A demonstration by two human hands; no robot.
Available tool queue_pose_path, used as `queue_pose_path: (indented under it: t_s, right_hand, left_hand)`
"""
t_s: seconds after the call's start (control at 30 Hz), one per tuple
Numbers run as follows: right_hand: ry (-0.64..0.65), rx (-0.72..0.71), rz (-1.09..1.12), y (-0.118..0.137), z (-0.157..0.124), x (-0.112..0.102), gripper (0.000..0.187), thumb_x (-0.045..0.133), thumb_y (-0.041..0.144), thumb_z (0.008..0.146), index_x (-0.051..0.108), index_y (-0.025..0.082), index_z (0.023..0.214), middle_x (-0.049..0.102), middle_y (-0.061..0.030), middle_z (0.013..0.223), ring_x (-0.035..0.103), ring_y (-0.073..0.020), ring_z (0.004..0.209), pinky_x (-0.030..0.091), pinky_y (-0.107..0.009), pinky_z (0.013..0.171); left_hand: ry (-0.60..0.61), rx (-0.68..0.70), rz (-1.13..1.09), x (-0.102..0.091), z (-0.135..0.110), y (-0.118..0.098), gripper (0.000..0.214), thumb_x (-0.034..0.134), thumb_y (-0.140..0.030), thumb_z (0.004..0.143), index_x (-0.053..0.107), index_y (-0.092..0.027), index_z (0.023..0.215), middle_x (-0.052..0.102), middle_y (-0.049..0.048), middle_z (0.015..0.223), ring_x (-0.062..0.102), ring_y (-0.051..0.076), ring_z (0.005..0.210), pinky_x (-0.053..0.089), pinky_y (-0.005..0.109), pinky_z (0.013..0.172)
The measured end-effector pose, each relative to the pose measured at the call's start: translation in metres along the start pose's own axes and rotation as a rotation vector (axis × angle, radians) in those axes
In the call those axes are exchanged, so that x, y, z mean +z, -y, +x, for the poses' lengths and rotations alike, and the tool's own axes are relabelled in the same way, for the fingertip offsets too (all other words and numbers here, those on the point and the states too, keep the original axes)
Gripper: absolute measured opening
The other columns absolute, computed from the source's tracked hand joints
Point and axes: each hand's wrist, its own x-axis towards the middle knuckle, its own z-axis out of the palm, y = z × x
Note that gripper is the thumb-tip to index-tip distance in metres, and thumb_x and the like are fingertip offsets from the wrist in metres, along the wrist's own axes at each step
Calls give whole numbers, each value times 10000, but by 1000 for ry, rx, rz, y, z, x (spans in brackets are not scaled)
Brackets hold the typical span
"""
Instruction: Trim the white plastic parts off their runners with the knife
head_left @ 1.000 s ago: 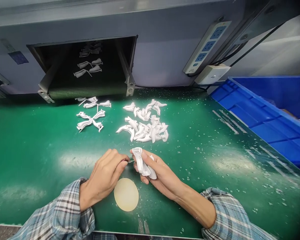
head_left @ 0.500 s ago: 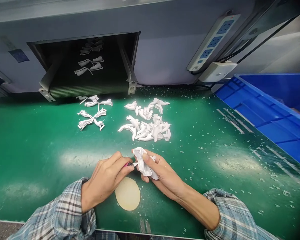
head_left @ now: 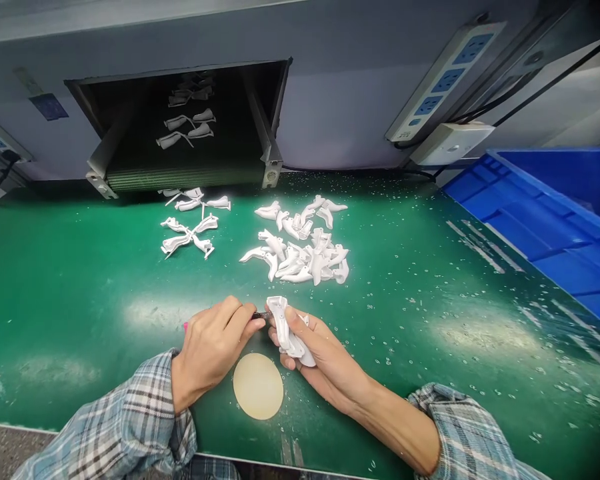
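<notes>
In the head view, the left hand (head_left: 217, 343) is closed around a slim tool (head_left: 261, 315), its dark front end jutting out past the fingers and a bit of pink showing behind the hand. The tool's front end reaches the white plastic pieces (head_left: 280, 327) in the right hand (head_left: 327, 363); its very tip is hard to make out there. The right hand grips several of these pieces, its thumb pressed over them, above the green table (head_left: 400, 327).

A pale yellow disc (head_left: 258, 387) lies on the table just below the hands. Beyond them lies a heap of loose white curved pieces (head_left: 300, 260), with a smaller cluster (head_left: 297, 220) behind it. To the left of these, four white pieces joined in a cross (head_left: 191, 235) lie near another joined set (head_left: 195, 200). Farther back, more white pieces sit on a dark green conveyor belt (head_left: 185, 177) in a wall opening. A blue crate (head_left: 530, 207) stands at the right, near a power strip (head_left: 445, 83).
</notes>
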Motion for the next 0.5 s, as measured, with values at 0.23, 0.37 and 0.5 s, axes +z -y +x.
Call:
queue_pose_path:
  t_s: [0.23, 0.37, 0.5]
  right_hand:
    - [42, 15, -23, 0, -2, 2, 404, 728, 535, 879, 725, 169, 1049, 577, -3, 739, 463, -95, 591, 460, -192, 495]
    - [12, -43, -35, 3, -2, 2, 448, 806, 460, 832, 695, 209, 1186, 655, -14, 778, 544, -113, 632, 516, -215, 566]
    - [80, -10, -13, 3, -3, 0, 486, 741, 531, 868, 680, 208, 1227, 679, -42, 782, 564, -138, 640, 516, -224, 512]
  left_hand:
    - [49, -346, -459, -8, 4, 2, 178, 557, -383, 1007, 549, -205, 1006, 633, 3, 828, 584, 132, 696, 452, 243, 623]
    - [261, -552, -980, -7, 7, -12, 199, 617, -373, 958, 519, -206, 1006, 647, -14, 755, 609, 135, 677, 480, 240, 622]
    - [138, -574, -948, -10, 11, -9, 136, 564, -322, 991, 626, -204, 1021, 659, -2, 788, 610, 136, 707, 492, 250, 664]
